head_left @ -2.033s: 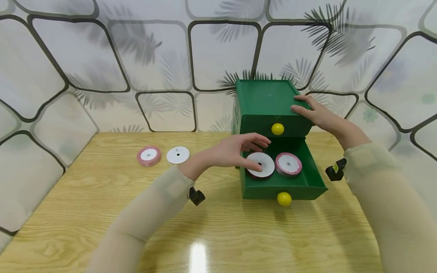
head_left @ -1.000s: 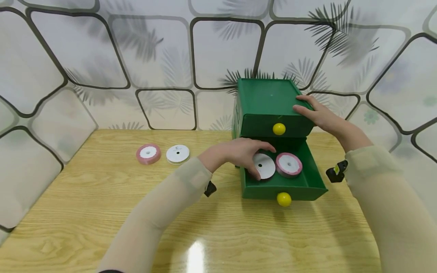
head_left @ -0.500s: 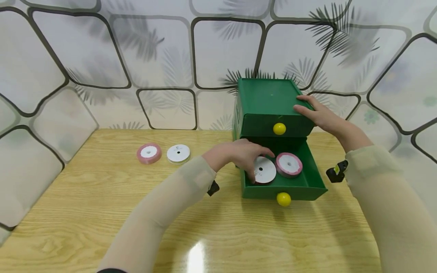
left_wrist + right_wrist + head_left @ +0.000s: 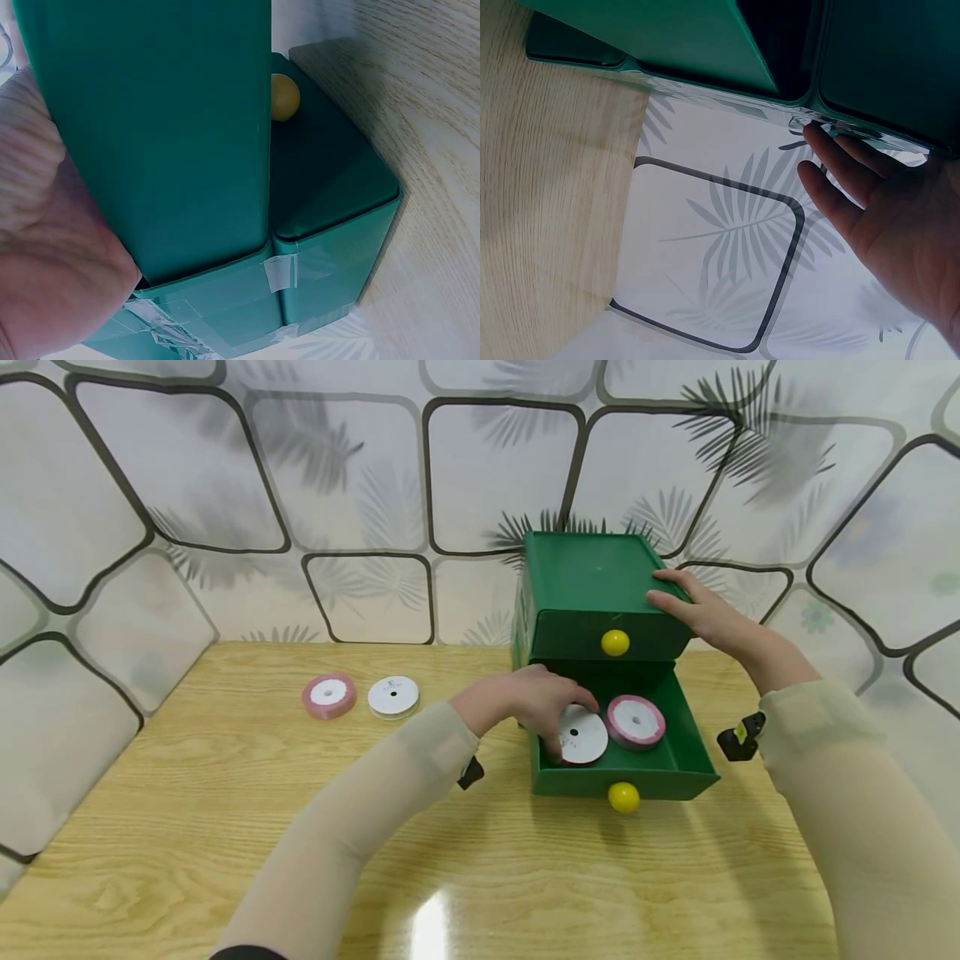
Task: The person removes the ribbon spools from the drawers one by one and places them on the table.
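Note:
In the head view, a green drawer box (image 4: 596, 572) has its middle drawer (image 4: 622, 783) pulled out. Inside that drawer lie a white-faced ribbon spool (image 4: 585, 735) and, to its right, a pink ribbon spool (image 4: 635, 722). My left hand (image 4: 536, 700) reaches in over the drawer's left wall and grips the white-faced spool, thumb at its near edge and a finger at its far edge. The left wrist view shows the hand (image 4: 67, 247) against the drawer's side, with the spool hidden. My right hand (image 4: 708, 614) rests its extended fingers on the box's top right edge.
On the wooden table (image 4: 225, 827) to the left lie another pink ribbon spool (image 4: 328, 696) and a white spool (image 4: 393, 697). Yellow knobs (image 4: 623, 797) stick out from the drawer fronts. A patterned backdrop (image 4: 360, 518) stands behind the table.
My left hand has moved from hovering over the drawer down onto the white-faced spool and closed round it; the spool has turned and shifted slightly nearer. The right hand stays on the box.

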Available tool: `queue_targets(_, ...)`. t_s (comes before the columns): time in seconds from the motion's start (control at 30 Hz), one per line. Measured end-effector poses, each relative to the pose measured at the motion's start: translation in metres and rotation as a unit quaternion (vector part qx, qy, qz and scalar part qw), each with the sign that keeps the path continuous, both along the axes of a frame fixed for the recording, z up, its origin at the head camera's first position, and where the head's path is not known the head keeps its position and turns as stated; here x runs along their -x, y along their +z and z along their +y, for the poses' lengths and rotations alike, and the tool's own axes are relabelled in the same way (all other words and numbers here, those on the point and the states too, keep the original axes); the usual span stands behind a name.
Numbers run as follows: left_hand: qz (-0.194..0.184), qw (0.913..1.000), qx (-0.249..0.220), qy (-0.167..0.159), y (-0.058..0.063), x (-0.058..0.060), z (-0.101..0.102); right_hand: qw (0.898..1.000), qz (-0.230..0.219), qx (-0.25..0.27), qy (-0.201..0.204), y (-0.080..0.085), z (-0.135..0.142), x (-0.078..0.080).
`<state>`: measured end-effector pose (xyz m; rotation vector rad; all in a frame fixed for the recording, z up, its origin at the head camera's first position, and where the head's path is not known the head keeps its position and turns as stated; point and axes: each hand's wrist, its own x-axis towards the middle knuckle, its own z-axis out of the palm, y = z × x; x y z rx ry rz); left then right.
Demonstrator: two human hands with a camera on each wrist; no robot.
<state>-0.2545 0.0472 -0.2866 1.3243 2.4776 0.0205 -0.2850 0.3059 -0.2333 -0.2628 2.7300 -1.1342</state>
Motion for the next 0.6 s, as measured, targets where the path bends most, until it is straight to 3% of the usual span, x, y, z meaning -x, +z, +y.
queue_targets(0.6, 0.021, 0.9997, 0.004, -0.011, -0.0016, -0.0013, 0.0004, 1.000, -0.002, 0.001, 0.003, -0.0001, 0.0002, -0.0002)
